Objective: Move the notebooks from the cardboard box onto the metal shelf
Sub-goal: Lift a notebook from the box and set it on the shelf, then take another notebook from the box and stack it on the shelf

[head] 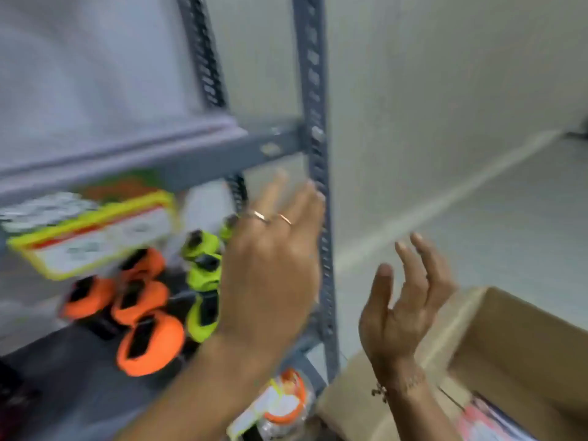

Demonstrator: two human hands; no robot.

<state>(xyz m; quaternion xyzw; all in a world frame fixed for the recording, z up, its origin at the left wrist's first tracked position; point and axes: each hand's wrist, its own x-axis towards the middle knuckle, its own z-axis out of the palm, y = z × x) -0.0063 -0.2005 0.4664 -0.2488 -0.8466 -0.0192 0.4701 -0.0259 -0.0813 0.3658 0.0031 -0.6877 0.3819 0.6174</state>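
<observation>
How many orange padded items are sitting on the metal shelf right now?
4, in a cluster left of the left hand: one far left, one at the back, one in the middle, one nearest the camera. Motion blur may hide others.

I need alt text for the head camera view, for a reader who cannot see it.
Two bare, empty hands are raised: the left hand in front of a grey metal shelf, the right hand above an open cardboard box. Orange and yellow-green items lie on the shelf. The picture is motion-blurred.
</observation>
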